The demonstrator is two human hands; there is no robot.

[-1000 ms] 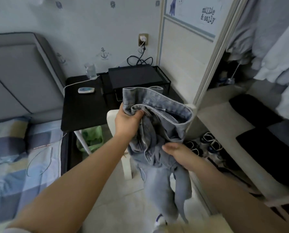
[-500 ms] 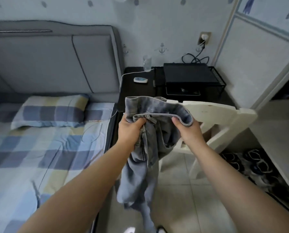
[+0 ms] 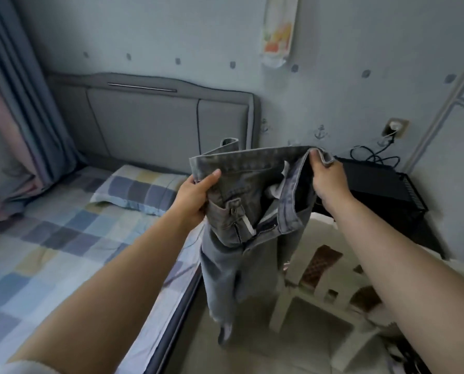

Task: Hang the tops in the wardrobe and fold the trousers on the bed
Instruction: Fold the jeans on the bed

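A pair of grey-blue jeans (image 3: 230, 255) hangs in the air between my hands, fly open, legs dangling down over the floor beside the bed. My left hand (image 3: 195, 198) grips the waistband on its left side. My right hand (image 3: 326, 179) pinches the waistband at its right end, stretching it wide. The bed (image 3: 49, 252), with a checked blue, yellow and white sheet, lies to the left of the jeans. The wardrobe is out of view.
A checked pillow (image 3: 141, 190) lies at the grey padded headboard (image 3: 155, 120). A white chair (image 3: 322, 276) stands right behind the jeans. A black bedside table (image 3: 382, 190) with a black wire rack sits at right, below a wall socket with cables. Curtains (image 3: 17, 109) hang at far left.
The view has swung left from the wardrobe to the bed. My right hand moved up from the bunched legs to the waistband, and both hands have pulled the waistband apart.
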